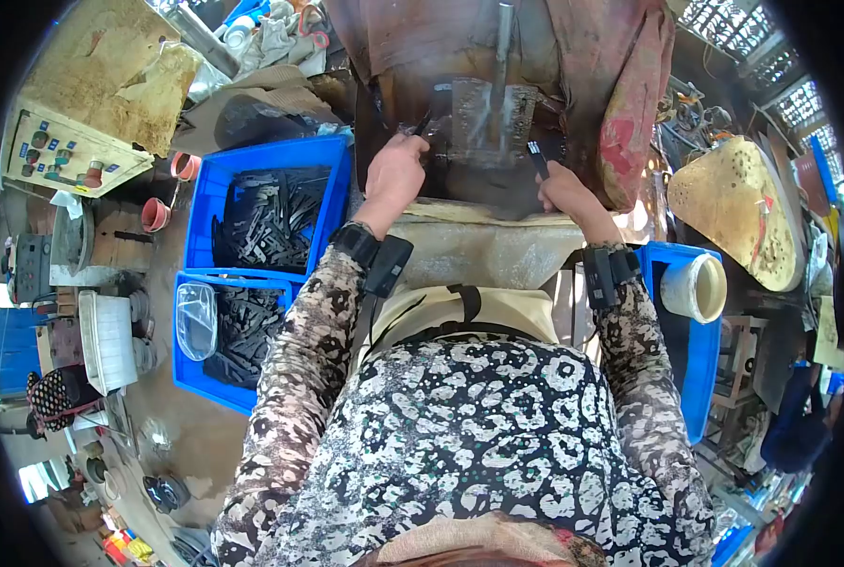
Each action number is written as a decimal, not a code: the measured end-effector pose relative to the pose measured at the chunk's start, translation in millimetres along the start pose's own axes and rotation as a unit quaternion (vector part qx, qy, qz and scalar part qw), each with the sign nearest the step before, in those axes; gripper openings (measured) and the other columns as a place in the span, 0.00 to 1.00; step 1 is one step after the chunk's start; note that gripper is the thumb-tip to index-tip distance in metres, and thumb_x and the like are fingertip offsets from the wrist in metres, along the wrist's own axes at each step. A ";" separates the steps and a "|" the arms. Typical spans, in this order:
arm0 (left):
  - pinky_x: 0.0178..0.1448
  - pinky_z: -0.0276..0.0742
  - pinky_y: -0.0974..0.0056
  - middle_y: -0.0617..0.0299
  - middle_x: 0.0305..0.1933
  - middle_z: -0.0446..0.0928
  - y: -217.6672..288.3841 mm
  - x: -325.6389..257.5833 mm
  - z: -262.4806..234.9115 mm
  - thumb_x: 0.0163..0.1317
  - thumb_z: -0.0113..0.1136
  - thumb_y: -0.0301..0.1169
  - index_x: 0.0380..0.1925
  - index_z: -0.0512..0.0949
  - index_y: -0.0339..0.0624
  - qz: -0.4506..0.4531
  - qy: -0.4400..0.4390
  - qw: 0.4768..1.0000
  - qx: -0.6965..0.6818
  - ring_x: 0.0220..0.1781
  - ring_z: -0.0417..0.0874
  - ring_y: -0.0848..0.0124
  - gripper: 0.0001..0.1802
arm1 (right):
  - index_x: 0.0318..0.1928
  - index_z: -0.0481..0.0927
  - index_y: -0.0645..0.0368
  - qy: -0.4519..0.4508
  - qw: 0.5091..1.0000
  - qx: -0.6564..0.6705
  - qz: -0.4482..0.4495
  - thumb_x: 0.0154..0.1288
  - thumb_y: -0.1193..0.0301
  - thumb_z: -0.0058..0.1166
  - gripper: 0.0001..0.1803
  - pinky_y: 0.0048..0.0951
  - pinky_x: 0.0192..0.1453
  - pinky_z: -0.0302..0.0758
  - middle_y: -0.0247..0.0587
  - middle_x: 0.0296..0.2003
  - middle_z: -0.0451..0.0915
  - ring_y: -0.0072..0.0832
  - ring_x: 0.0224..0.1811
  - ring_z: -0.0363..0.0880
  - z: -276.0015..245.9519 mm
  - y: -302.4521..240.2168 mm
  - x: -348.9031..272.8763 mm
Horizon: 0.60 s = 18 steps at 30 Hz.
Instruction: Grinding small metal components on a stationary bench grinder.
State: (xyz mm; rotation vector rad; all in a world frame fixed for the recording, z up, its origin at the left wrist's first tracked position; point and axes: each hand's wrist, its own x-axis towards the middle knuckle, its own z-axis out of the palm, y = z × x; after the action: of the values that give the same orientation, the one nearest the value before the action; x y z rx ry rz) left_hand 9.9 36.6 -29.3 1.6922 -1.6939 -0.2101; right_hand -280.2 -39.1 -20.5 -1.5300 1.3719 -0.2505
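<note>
My left hand is closed at the left side of a dark machine bay, its fingers pinching a thin dark piece that points up and away. On the right side of the bay, my right hand is closed around a dark narrow metal piece with bright prong-like ends; I cannot tell if it is one piece or a few strips together. Between the hands stand a wet-looking grey metal plate and an upright metal pipe. Haze blurs the inside of the bay.
Two blue crates of dark flat metal pieces stand at my left. On my right, a white bucket sits at another blue crate. Stained brown cloth drapes the machine. A control panel stands far left.
</note>
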 end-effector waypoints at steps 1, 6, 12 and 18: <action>0.45 0.76 0.55 0.55 0.38 0.77 0.4 -2.5 1.7 0.57 0.53 0.22 0.36 0.81 0.45 -0.023 -0.021 0.998 0.057 0.42 0.81 0.55 0.10 | 0.41 0.69 0.64 0.001 1.000 -0.010 -0.006 0.57 0.79 0.42 0.10 0.28 0.26 0.67 0.38 0.23 0.72 0.26 0.20 0.70 0.7 -0.7 -1.1; 0.47 0.76 0.52 0.57 0.40 0.78 4.1 -3.5 -2.7 0.58 0.55 0.27 0.35 0.81 0.47 -0.055 -0.058 0.994 0.071 0.44 0.80 0.54 0.07 | 0.40 0.69 0.64 0.001 0.999 -0.035 -0.009 0.58 0.79 0.40 0.09 0.27 0.25 0.67 0.38 0.23 0.72 0.25 0.20 0.69 4.0 -4.8 -2.8; 0.46 0.76 0.50 0.53 0.34 0.78 7.5 -7.0 2.2 0.56 0.53 0.27 0.32 0.82 0.45 -0.061 -0.108 0.987 0.105 0.42 0.81 0.52 0.09 | 0.40 0.69 0.58 0.038 0.999 -0.018 -0.025 0.66 0.71 0.45 0.05 0.27 0.19 0.64 0.34 0.19 0.70 0.23 0.17 0.67 0.8 23.9 6.9; 0.40 0.79 0.48 0.46 0.29 0.80 7.4 -4.4 1.6 0.44 0.58 0.29 0.23 0.82 0.40 -0.105 -0.082 0.988 0.080 0.34 0.82 0.49 0.07 | 0.49 0.77 0.65 0.168 0.979 -0.055 -0.100 0.64 0.59 0.53 0.22 0.42 0.51 0.71 0.59 0.38 0.79 0.45 0.43 0.78 -4.2 18.8 36.7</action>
State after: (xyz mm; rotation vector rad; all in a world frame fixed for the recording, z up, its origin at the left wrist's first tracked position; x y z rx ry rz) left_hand 2.4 41.0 -27.8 2.0237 -1.6855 -0.3273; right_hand -282.7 -68.6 -49.5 -1.7792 1.5099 -0.5895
